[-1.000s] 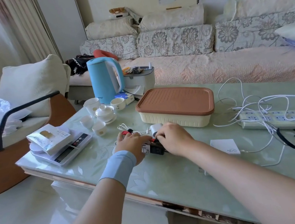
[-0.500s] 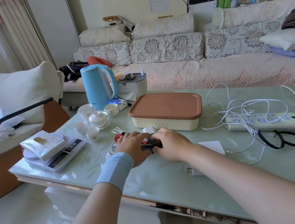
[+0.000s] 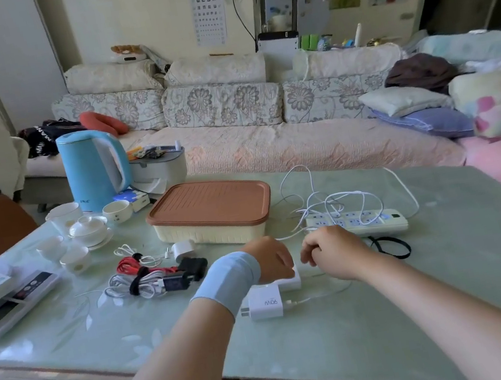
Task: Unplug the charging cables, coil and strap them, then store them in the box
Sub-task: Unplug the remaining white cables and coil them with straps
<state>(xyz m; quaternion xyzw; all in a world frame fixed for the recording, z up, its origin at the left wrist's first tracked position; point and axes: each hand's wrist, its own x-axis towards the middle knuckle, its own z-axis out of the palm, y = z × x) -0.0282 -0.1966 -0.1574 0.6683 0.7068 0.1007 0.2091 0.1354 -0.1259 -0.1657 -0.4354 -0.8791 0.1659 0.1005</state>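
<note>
1. My left hand (image 3: 271, 262) lies over a white charger block (image 3: 290, 280) at mid-frame. Its fingers are hidden under the back of the hand, so I cannot tell whether they grip it.
2. My right hand (image 3: 332, 252), just beside it, has its fingers (image 3: 310, 251) curled. I cannot tell whether they pinch a thin cable.
3. To do this step well, I would steady the block and pull the lead by its plug, not by the wire. Then I would wind even loops and take the black strap (image 3: 388, 246) lying on the desk (image 3: 396, 314) to the right.
4. Loose white cables (image 3: 328, 206) tangle over the power strip (image 3: 357, 221). The strapped bundles (image 3: 145, 283) lie to the left. The box (image 3: 209, 210) stands behind them with its brown lid on, so it needs opening.
5. The nearest charger (image 3: 265, 303) reads "90W", upside down to me. The eye chart (image 3: 207, 1) at top centre shows rows of E shapes. The label on the blue kettle (image 3: 90, 170) is too small to read.
</note>
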